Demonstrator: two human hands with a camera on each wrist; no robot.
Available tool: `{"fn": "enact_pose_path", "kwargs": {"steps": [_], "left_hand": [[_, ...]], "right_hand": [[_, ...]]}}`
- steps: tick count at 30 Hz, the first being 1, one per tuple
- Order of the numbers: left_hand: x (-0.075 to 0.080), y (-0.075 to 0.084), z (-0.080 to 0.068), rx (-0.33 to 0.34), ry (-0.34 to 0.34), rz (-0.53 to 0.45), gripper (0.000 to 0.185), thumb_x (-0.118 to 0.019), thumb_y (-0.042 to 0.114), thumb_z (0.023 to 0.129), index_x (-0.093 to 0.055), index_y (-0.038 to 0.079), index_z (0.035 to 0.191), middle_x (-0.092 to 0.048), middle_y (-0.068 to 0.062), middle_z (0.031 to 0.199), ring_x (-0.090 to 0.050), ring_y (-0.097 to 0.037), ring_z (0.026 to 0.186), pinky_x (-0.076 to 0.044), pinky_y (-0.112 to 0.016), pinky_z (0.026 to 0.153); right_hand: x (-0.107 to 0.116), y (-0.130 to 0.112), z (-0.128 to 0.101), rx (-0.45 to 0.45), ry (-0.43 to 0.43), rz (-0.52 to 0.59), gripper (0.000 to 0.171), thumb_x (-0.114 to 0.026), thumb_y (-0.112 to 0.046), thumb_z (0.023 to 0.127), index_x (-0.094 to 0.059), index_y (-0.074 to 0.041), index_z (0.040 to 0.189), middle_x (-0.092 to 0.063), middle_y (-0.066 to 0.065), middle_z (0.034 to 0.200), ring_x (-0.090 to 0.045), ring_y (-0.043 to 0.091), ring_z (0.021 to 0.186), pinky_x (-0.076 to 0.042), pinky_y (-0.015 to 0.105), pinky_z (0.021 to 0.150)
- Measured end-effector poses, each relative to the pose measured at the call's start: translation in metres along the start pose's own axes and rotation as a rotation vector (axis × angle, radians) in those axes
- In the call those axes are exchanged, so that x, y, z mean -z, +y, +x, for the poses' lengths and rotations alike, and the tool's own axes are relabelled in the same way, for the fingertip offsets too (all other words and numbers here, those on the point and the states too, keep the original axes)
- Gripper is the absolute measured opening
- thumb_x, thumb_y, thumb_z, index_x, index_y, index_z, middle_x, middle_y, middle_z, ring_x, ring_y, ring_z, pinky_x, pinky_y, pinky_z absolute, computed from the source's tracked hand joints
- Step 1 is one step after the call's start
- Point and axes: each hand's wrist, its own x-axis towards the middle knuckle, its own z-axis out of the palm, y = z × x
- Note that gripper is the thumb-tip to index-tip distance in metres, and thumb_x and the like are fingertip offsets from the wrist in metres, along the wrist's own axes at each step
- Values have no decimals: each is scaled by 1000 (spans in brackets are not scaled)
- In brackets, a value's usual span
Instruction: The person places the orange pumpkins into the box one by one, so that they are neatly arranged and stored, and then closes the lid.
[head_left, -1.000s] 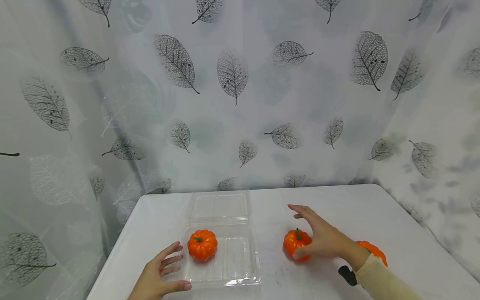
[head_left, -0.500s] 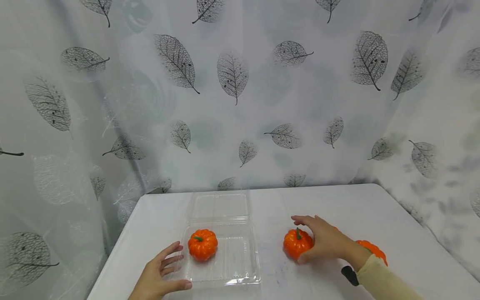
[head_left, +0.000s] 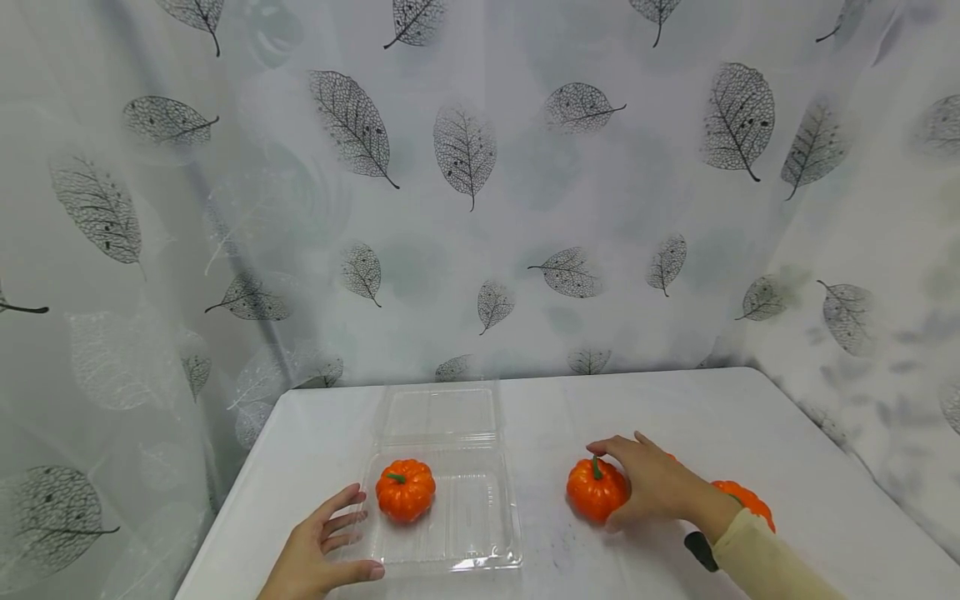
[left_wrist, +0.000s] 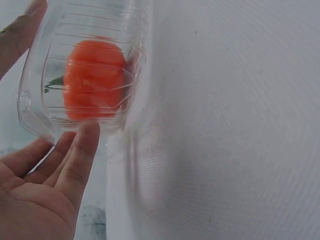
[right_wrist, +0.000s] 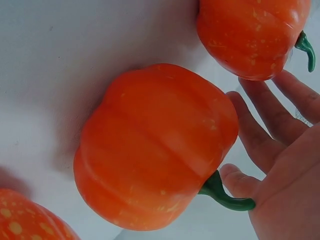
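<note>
In the head view, my left hand (head_left: 315,546) lies beside the left edge of a clear plastic clamshell container (head_left: 472,546), fingers spread. One orange toy pumpkin (head_left: 405,490) with a green stem sits in its left part. In the left wrist view, the fingertips (left_wrist: 87,132) appear to touch the container wall, with the pumpkin behind the plastic. My right hand (head_left: 648,487) is at a second pumpkin (head_left: 595,492), forefinger near its stem and thumb by its near right side. The right wrist view shows loosely extended fingers (right_wrist: 272,112) at that pumpkin (right_wrist: 255,35), without a clear grip.
A third pumpkin (right_wrist: 155,150) lies mostly hidden behind the right hand in the head view. Another pumpkin (head_left: 746,502) rests near the right forearm. The container's lid (head_left: 441,412) lies back on the white table (head_left: 675,400). A leaf-print curtain (head_left: 480,208) hangs behind.
My right hand has come down and slightly to the right around the second pumpkin, its forefinger lowering towards the stem. The left hand and the container have not visibly moved.
</note>
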Motion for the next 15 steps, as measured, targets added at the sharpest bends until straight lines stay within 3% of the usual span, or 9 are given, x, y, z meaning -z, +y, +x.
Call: {"fn": "enact_pose_path", "kwargs": {"steps": [15], "left_hand": [[0,0,0,22,7,12,105,-96,20,69,-36,4,154,-45,-22,150,-54,-40,129,-55,-37,96]], "right_hand": [[-5,-2,4,-127,-9,-36,78,-96,-33,62,-62,-10,129,-65,-3,124,-57,28,123,-11,64,119]]}}
